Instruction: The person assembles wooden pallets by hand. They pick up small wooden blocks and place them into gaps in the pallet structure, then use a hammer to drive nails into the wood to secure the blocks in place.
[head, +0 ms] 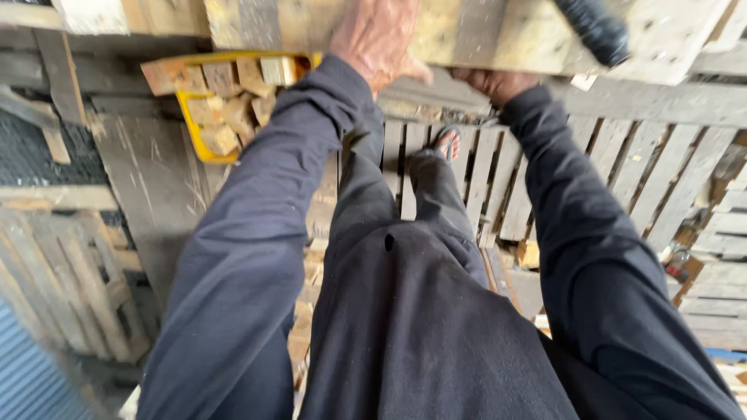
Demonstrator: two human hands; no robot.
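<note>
Both my arms, in dark blue sleeves, reach forward to a pale wooden pallet (482,31) held up across the top of the view. My left hand (377,39) lies over its front face, fingers wrapped on the board. My right hand (490,82) grips the pallet's lower edge from beneath, mostly hidden by the wood. Below, my legs in dark trousers and one sandalled foot (445,144) stand on a flat pallet (607,163) on the ground.
A yellow crate (194,124) filled with several small wood blocks sits at upper left. More pallets lie at the left (70,272) and right (716,257). A black cylindrical object (595,27) juts in at the top right. Wood scraps litter the ground by my legs.
</note>
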